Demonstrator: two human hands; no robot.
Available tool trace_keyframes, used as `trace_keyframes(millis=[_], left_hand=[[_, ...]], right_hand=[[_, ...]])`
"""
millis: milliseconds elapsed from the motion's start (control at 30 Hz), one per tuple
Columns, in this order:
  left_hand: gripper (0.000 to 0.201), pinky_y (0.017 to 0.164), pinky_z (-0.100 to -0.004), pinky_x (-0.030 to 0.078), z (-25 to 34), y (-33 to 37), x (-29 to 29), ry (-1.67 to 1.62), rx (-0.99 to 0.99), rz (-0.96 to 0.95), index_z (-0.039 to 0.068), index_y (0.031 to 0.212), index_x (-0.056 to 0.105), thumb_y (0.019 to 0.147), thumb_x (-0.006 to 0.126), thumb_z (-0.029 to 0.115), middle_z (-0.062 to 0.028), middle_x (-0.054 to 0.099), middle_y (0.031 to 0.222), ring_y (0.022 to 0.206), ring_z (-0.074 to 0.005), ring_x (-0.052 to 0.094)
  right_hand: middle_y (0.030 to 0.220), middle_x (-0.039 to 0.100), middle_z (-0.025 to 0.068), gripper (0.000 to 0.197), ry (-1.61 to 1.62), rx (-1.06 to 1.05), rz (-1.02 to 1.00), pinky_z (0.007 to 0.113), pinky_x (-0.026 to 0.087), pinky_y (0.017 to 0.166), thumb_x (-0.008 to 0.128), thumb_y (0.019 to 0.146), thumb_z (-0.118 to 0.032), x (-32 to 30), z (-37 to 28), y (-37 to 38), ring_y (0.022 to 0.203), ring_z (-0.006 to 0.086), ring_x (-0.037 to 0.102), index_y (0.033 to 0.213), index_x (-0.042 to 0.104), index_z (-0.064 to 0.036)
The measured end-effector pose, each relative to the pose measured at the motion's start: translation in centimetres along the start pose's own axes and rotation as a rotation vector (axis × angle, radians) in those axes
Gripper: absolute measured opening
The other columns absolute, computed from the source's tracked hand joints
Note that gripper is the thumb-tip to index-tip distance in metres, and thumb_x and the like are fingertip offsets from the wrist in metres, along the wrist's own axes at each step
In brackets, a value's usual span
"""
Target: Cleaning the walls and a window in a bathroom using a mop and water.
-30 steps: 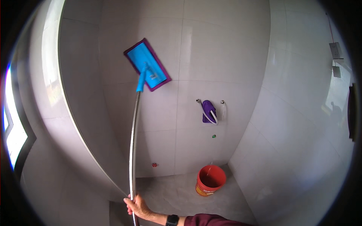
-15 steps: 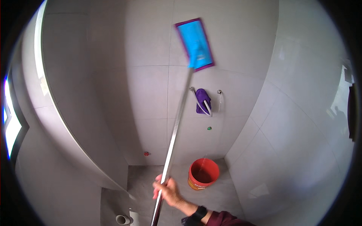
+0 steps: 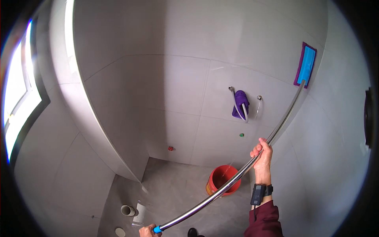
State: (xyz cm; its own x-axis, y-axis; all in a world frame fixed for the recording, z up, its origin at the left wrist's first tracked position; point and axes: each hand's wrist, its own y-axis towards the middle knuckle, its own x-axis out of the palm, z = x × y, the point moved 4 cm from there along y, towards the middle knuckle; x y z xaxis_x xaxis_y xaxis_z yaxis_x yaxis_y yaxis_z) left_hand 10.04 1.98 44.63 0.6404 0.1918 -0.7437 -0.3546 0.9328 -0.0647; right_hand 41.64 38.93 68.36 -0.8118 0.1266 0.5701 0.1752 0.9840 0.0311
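Observation:
A long metal-poled flat mop (image 3: pixel 221 190) runs slantwise across the view. Its blue plate with a purple pad, the mop head (image 3: pixel 306 66), lies against the far wall at the right, close to the corner. My right hand (image 3: pixel 262 155) is wrapped round the middle of the pole, a dark device strapped at its wrist. Low in the view, my left hand (image 3: pixel 149 231) grips the pole's blue end; part of this hand is cut off by the lower edge. Behind the pole stands a red bucket (image 3: pixel 216 177), with a thin stream of water falling into it.
On the far wall are a purple cloth (image 3: pixel 240 103) with a grey hose, a metal spout (image 3: pixel 259 97) running water, a green plug (image 3: pixel 242 135) and a red plug (image 3: pixel 170 148). A partition wall (image 3: pixel 104 94) stands left. An upright pipe stub (image 3: pixel 127 210) rises from the floor.
The mop head has swung from the upper middle of the far wall to its right side. My right hand has risen rightward with the pole. My left hand has come into view.

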Motion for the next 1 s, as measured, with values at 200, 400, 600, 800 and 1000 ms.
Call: trace_keyframes(millis=[200, 400, 600, 800, 1000], left_hand=[[0.032, 0.061, -0.0442, 0.043, -5.8, -5.2, 0.4, 0.007, -0.1, 0.124, 0.005, 0.089, 0.058, 0.064, 0.065, 0.023, -0.017, 0.058, 0.074, 0.069, -0.0392, 0.053], [0.026, 0.057, -0.0376, 0.041, -12.6, -9.6, -1.9, -0.045, -0.199, 0.386, 0.001, 0.077, 0.052, 0.069, 0.065, 0.022, -0.014, 0.053, 0.067, 0.06, -0.0298, 0.047], [0.02, 0.051, -0.0317, 0.039, -29.6, -22.4, 7.7, -0.645, -0.752, 0.16, 0.004, 0.074, 0.049, 0.07, 0.065, 0.015, -0.0037, 0.05, 0.062, 0.055, -0.0156, 0.042], [0.012, 0.049, -0.0321, 0.037, -25.5, -26.5, 4.7, -0.187, -0.711, -0.248, 0.006, 0.071, 0.048, 0.076, 0.052, 0.016, -0.0012, 0.046, 0.06, 0.053, -0.0168, 0.04], [0.014, 0.05, -0.0332, 0.037, -24.9, -24.0, 0.1, -0.11, -0.676, -0.169, 0.005, 0.07, 0.048, 0.075, 0.053, 0.018, -0.0024, 0.046, 0.061, 0.054, -0.0183, 0.041]], right_hand=[[0.053, 0.038, 0.001, 0.014, -0.03, 0.082, -0.164, 0.029, 0.034, 0.036, 0.054, 0.079, -0.015, 6.3, 5.4, -6.0, 0.039, 0.0127, 0.039, 0.087, 0.043, -0.0096], [0.061, 0.046, 0.0051, 0.024, -0.175, 0.162, -0.4, 0.027, 0.044, 0.037, 0.05, 0.084, -0.023, 17.0, 12.6, -14.0, 0.043, 0.0139, 0.049, 0.095, 0.034, -0.0084], [0.063, 0.047, 0.007, 0.027, -0.178, 0.306, -0.631, 0.028, 0.045, 0.039, 0.048, 0.085, -0.013, 21.5, 22.1, -22.0, 0.044, 0.0137, 0.049, 0.101, 0.027, -0.0057], [0.066, 0.046, 0.0069, 0.024, -0.454, 0.445, -0.585, 0.028, 0.045, 0.039, 0.042, 0.085, -0.005, 13.6, 32.1, -28.1, 0.044, 0.0135, 0.048, 0.102, 0.026, -0.0043], [0.069, 0.047, 0.0079, 0.026, -0.509, 0.587, -0.549, 0.028, 0.046, 0.04, 0.042, 0.084, -0.006, 8.0, 36.9, -32.4, 0.045, 0.0137, 0.049, 0.104, 0.026, -0.0027]])
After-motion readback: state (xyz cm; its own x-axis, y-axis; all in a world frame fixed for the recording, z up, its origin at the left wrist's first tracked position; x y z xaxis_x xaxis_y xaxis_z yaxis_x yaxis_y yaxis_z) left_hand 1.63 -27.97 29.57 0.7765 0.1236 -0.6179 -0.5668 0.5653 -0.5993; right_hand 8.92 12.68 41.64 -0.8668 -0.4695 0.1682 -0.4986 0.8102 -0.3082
